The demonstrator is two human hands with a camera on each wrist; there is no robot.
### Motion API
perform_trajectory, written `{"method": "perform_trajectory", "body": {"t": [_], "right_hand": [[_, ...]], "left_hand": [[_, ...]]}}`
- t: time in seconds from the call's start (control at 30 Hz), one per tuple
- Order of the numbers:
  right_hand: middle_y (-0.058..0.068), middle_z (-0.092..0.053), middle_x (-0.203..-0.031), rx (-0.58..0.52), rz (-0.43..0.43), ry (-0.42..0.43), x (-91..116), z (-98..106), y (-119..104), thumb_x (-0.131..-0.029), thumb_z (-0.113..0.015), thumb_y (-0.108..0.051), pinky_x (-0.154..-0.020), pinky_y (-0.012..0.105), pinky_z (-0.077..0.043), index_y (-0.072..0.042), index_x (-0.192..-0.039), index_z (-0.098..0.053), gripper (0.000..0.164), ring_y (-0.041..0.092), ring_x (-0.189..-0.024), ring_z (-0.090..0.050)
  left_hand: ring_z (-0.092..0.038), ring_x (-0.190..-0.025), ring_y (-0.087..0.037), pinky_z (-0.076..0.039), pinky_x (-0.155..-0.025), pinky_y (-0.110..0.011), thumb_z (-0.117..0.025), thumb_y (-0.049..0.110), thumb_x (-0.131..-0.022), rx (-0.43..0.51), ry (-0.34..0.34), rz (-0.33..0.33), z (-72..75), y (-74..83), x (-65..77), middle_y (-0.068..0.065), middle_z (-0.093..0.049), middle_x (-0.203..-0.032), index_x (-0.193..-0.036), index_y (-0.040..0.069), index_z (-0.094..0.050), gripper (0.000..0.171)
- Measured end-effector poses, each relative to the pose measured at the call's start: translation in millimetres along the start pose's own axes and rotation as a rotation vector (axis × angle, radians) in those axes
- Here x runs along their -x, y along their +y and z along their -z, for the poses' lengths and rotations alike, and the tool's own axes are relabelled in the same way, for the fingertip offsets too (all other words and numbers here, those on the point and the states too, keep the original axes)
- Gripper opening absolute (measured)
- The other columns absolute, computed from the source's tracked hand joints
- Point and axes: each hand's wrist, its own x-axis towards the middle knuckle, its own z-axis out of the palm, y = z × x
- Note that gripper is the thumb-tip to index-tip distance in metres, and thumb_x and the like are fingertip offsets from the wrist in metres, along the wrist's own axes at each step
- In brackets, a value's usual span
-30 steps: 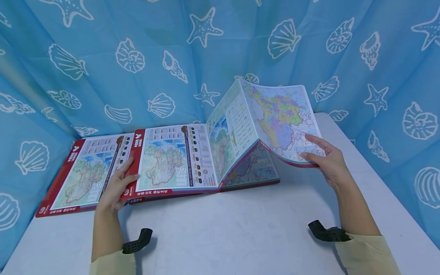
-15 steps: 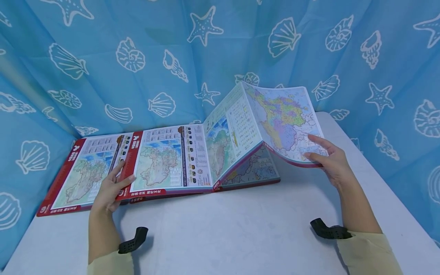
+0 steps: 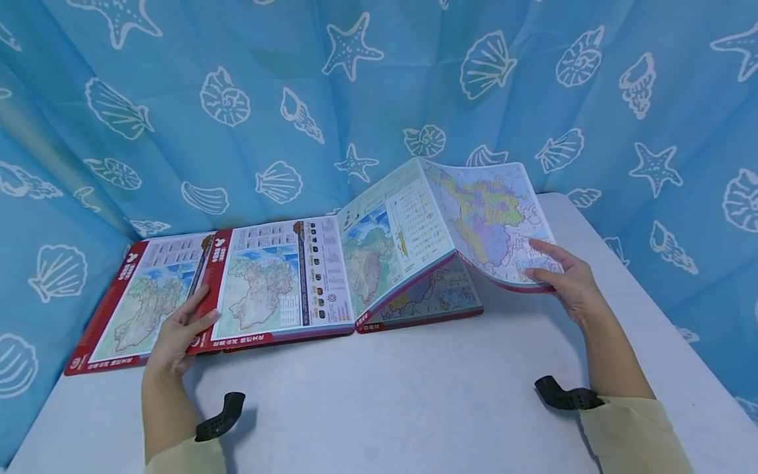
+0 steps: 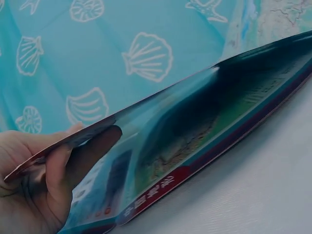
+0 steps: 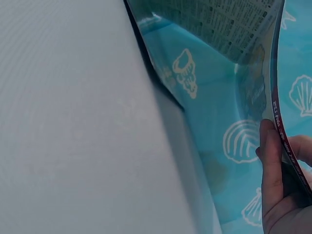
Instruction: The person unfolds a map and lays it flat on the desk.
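Note:
A glossy fold-out map [image 3: 263,283] with red borders stretches between my hands. My left hand [image 3: 177,336] pinches its left red edge, thumb on top. In the left wrist view, the fingers [image 4: 97,151] reach under the raised sheet, whose shiny underside shows. At the other end my right hand [image 3: 571,289] pinches the lower corner of the right panel [image 3: 485,220], which bows and is lifted off the table. The middle panel [image 3: 385,247] rises to a tent-like crease. Part of another map panel [image 3: 429,293] lies flat beneath that crease.
A similar red-bordered map sheet [image 3: 142,296] lies on the white table [image 3: 379,401] at the left, partly covered; whether it joins the held map I cannot tell. A blue curtain [image 3: 367,105] with white shells hangs behind. Black wrist mounts [image 3: 222,418] sit on both forearms.
My left hand has drawn the map's edge leftward, over more of the left sheet. The tent-like crease has sunk lower and spread wider. My right hand has shifted slightly to the right.

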Motion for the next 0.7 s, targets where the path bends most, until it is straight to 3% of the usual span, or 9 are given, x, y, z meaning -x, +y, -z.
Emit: {"method": "perform_trajectory", "body": {"t": [0.13, 0.3, 0.53, 0.7], "right_hand": [[-0.015, -0.051, -0.11, 0.075, -0.01, 0.01, -1.6, 2.2, 4.2, -0.083, -0.074, -0.022, -0.074, 0.011, -0.05, -0.012, -0.144, -0.041, 0.07, 0.002, -0.093, -0.054], [-0.016, -0.047, -0.114, 0.212, -0.022, 0.023, -4.2, 3.5, 10.9, -0.083, -0.073, -0.032, -0.075, 0.01, -0.049, -0.014, -0.145, -0.039, 0.073, 0.001, -0.095, -0.052], [0.011, -0.038, -0.142, 0.291, -0.027, 0.011, -8.6, 2.8, 20.1, -0.084, -0.072, -0.036, -0.078, 0.012, -0.049, -0.014, -0.146, -0.037, 0.074, 0.002, -0.096, -0.051], [0.019, -0.028, -0.15, 0.296, -0.036, -0.007, -9.8, 2.2, 22.3, -0.085, -0.07, -0.033, -0.078, 0.013, -0.049, -0.014, -0.146, -0.036, 0.073, 0.002, -0.097, -0.05]], "left_hand": [[-0.056, -0.088, -0.002, -0.055, -0.073, -0.02, -0.071, 0.033, -0.083, -0.004, 0.023, 0.012, 2.8, -1.0, 0.6, -0.001, -0.007, -0.159, -0.141, 0.048, -0.031, 0.072], [-0.054, -0.089, -0.003, -0.055, -0.071, -0.019, -0.074, 0.034, -0.079, 0.045, 0.111, 0.003, 5.7, -1.8, 0.3, 0.001, -0.014, -0.158, -0.139, 0.043, -0.038, 0.071], [-0.052, -0.091, -0.004, -0.054, -0.064, -0.016, -0.08, 0.034, -0.074, 0.103, 0.247, 0.016, 12.3, -3.2, 3.0, 0.005, -0.02, -0.157, -0.138, 0.039, -0.044, 0.073], [-0.049, -0.096, -0.005, -0.053, -0.062, -0.015, -0.081, 0.029, -0.074, 0.134, 0.278, 0.002, 15.4, -4.3, 4.6, 0.007, -0.02, -0.156, -0.138, 0.04, -0.045, 0.074]]}}
